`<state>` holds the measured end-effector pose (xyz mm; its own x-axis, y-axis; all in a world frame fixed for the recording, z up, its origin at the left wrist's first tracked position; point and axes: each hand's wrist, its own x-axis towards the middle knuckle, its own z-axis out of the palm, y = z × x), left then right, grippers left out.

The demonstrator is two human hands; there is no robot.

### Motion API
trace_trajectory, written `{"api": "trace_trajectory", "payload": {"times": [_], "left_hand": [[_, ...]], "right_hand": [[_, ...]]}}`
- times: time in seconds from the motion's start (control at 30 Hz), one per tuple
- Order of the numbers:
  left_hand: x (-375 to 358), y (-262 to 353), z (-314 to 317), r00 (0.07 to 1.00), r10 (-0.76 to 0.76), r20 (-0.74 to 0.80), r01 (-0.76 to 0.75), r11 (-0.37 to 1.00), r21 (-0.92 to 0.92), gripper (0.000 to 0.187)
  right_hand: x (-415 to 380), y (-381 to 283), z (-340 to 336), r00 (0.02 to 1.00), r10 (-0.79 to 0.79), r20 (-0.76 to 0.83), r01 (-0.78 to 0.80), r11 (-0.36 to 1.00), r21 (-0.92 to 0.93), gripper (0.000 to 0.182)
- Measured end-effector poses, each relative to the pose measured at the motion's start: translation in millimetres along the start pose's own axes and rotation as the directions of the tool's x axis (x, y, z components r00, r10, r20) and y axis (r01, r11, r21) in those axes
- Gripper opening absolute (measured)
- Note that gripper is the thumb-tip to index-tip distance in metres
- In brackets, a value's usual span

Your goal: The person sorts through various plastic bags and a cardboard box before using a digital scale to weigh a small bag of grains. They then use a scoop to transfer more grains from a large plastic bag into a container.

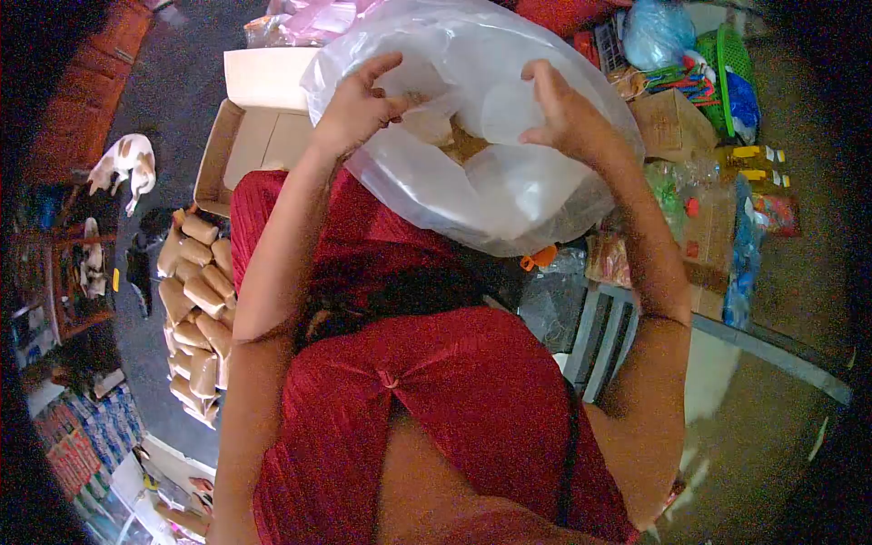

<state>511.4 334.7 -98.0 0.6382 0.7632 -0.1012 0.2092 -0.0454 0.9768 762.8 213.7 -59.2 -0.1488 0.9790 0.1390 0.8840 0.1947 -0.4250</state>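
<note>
A large translucent plastic bag [536,195] stands with its mouth wide open in front of my lap. Deep inside it lies something brown [465,143], too unclear to name. Over the bag's left side is my left hand [363,107], fingers apart, with nothing visible held. My right hand [565,113] hovers over the right side, its thumb and fingers spread and nothing between them. Whether either hand touches the plastic, I cannot tell.
An open cardboard box [263,141] stands left of the bag. Several filled brown packets [202,292] are piled on the dark floor. A white and brown animal [134,168] is farther left. At right are a carton [672,125], bottles and a green basket [725,82].
</note>
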Motion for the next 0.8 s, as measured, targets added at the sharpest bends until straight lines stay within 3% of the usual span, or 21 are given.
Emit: {"api": "trace_trajectory", "payload": {"times": [0.07, 0.13, 0.2, 0.37, 0.43, 0.5, 0.53, 0.6, 0.63, 0.7, 0.73, 0.77, 0.8], "left_hand": [[-1, -1, -3, 1.0, -0.012, -0.003, 0.012, 1.0, 0.005, 0.061], [-1, -7, -10, 0.999, 0.029, -0.015, -0.029, 1.0, 0.003, 0.058], [-1, -15, -21, 0.999, 0.034, 0.011, -0.034, 0.999, -0.006, 0.058], [-4, -9, -32, 0.999, -0.003, 0.047, 0.004, 1.0, -0.021, 0.059], [-9, 0, -32, 0.999, -0.025, 0.031, 0.025, 1.0, 0.0, 0.06], [-12, 4, -35, 0.999, -0.047, 0.014, 0.046, 0.999, 0.02, 0.06], [-12, 4, -38, 0.997, -0.07, 0.033, 0.068, 0.997, 0.043, 0.061], [-13, 7, -40, 0.994, -0.085, 0.072, 0.082, 0.996, 0.045, 0.061], [-13, 6, -39, 0.994, -0.088, 0.07, 0.085, 0.995, 0.043, 0.061], [-10, 1, -35, 0.995, -0.044, 0.095, 0.043, 0.999, 0.009, 0.062], [-9, 2, -35, 0.977, -0.167, 0.135, 0.163, 0.986, 0.042, 0.063], [-8, 2, -33, 0.976, -0.171, 0.132, 0.167, 0.985, 0.04, 0.063], [-8, 1, -29, 0.985, -0.101, 0.142, 0.102, 0.995, 0.004, 0.064]], "right_hand": [[-2, 15, 22, 0.993, -0.094, 0.068, 0.1, 0.991, -0.093, 0.052], [12, 13, 46, 0.94, 0.072, 0.335, 0.028, 0.959, -0.283, 0.034], [20, 41, 89, 0.946, 0.067, 0.317, 0.032, 0.954, -0.299, 0.021], [49, 78, 168, 0.844, 0.167, 0.51, -0.005, 0.953, -0.303, 0.021], [55, 77, 170, 0.793, 0.199, 0.575, -0.008, 0.948, -0.318, 0.02], [58, 76, 169, 0.714, 0.331, 0.616, -0.108, 0.923, -0.37, 0.019], [59, 98, 171, 0.862, 0.216, 0.46, -0.072, 0.948, -0.31, 0.021], [71, 142, 163, 0.941, 0.273, 0.2, -0.194, 0.919, -0.344, 0.028], [83, 142, 141, 0.892, 0.439, 0.113, -0.359, 0.836, -0.414, 0.032], [90, 135, 115, 0.881, 0.465, 0.083, -0.388, 0.813, -0.434, 0.032], [90, 133, 112, 0.869, 0.492, 0.048, -0.42, 0.787, -0.451, 0.033], [87, 130, 116, 0.87, 0.49, 0.053, -0.417, 0.789, -0.452, 0.033], [81, 127, 124, 0.881, 0.469, 0.071, -0.368, 0.77, -0.521, 0.036]]}}
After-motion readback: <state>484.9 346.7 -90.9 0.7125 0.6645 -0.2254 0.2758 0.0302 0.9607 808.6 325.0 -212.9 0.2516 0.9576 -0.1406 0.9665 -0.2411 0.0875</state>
